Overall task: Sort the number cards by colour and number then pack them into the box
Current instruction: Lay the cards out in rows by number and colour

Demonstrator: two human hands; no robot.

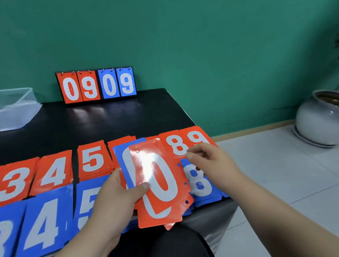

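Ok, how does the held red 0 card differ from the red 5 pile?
The red 0 card is lifted and tilted in the left hand; the red 5 pile lies flat on the table. The 0 fronts a loose fan of cards; the 5 pile is stacked fairly square. Both: red, white digit.

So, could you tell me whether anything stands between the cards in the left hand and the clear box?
Nothing visible blocks it. Between the held cards and the clear box lie only the flat red card piles and bare black table, easily passed over.
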